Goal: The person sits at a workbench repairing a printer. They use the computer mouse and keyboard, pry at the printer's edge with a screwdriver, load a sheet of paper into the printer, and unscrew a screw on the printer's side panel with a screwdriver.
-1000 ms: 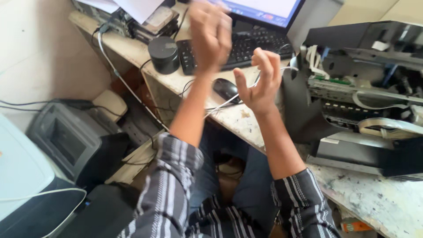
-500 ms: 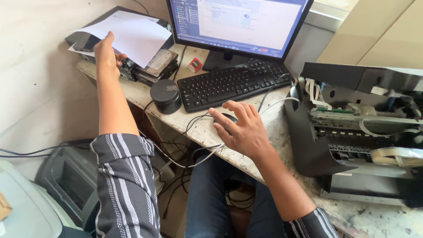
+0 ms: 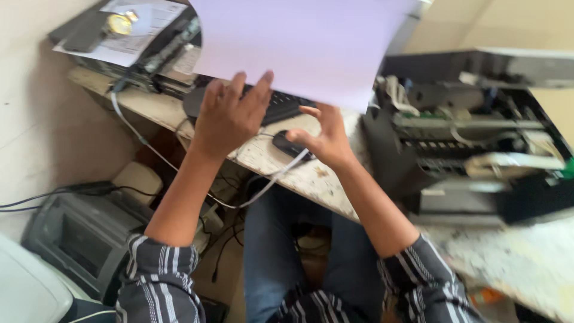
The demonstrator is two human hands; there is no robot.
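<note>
A large white sheet of paper (image 3: 305, 45) is held up over the desk, filling the upper middle of the frame and hiding most of what stands behind it. The left hand (image 3: 230, 116) is raised with its back to the camera, fingers spread and pointing up, their tips at the sheet's lower edge; whether they pinch the paper or only rest against it cannot be told. The right hand (image 3: 326, 137) is lifted just below the sheet's lower right edge, fingers loosely curled and open, thumb pointing left, with nothing seen gripped in it.

Beneath the hands, a black keyboard (image 3: 278, 104) shows partly under the paper, and a black mouse (image 3: 293, 145) lies near the front edge of the speckled stone desk (image 3: 299, 173), its cable hanging over the edge. To the right sits an opened printer (image 3: 472, 137) with its inner parts and wiring exposed. At upper left, a stack of devices and papers (image 3: 131, 36) rests on the far end of the desk. Below the desk on the left stands a grey printer (image 3: 78, 233) on the floor, with black cables trailing beside it. The person wears a striped shirt (image 3: 158, 281) with rolled sleeves and blue trousers (image 3: 281, 251).
</note>
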